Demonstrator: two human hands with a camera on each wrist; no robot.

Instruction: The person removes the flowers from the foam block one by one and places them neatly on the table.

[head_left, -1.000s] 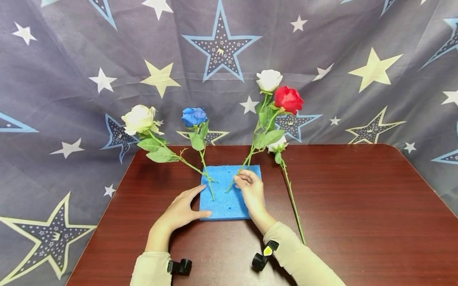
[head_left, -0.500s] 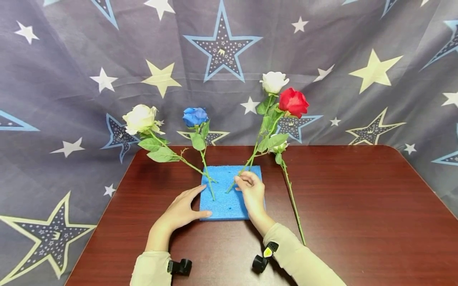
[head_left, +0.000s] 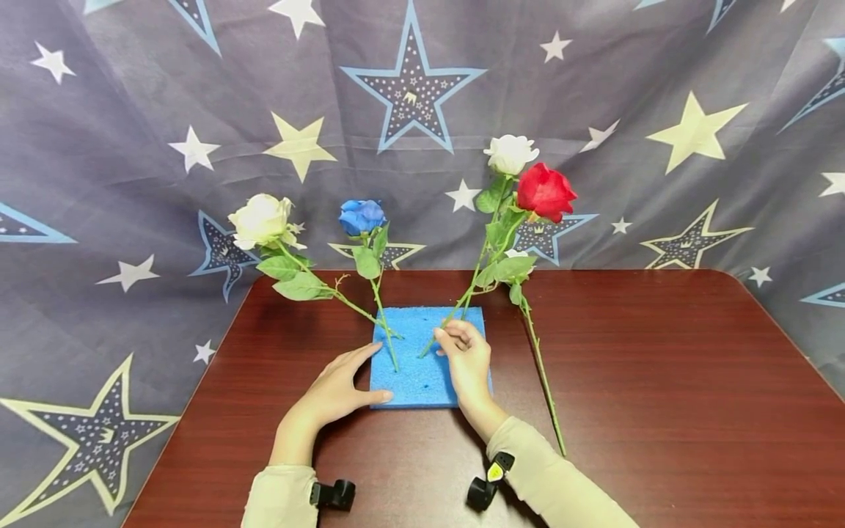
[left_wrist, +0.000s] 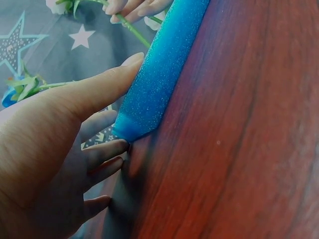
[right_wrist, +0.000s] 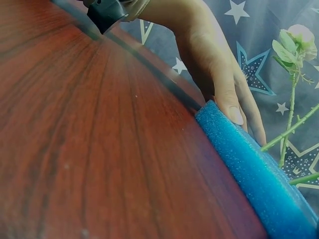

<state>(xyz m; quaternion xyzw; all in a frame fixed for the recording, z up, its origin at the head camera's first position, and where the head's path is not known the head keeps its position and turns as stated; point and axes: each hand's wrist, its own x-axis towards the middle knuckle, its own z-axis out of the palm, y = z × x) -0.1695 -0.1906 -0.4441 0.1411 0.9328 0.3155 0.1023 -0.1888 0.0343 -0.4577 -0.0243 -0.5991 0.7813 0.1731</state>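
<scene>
My right hand [head_left: 472,367] pinches the lower stem of a red rose [head_left: 546,192], which leans right with its stem end at the blue foam block [head_left: 422,392]. My left hand [head_left: 333,389] rests at the block's left edge, fingers fairly straight and thumb on top; the left wrist view shows the thumb [left_wrist: 107,87] against the foam. A white rose [head_left: 511,155] stands behind the red one, its stem base hidden by my right hand. A blue rose [head_left: 362,217] and a cream rose [head_left: 261,220] stand in the block, the cream one tilted far left.
Another white rose lies on the brown table [head_left: 660,381] right of the block, its long stem [head_left: 543,378] towards my right sleeve and its bloom mostly behind leaves. A star-patterned grey curtain [head_left: 581,95] hangs behind the table. Black wrist cameras [head_left: 339,495] sit under both forearms.
The red rose's bloom has swung a little right and the white rose behind it has shifted right too. My right hand keeps its pinch on the stem; my left hand stays put.
</scene>
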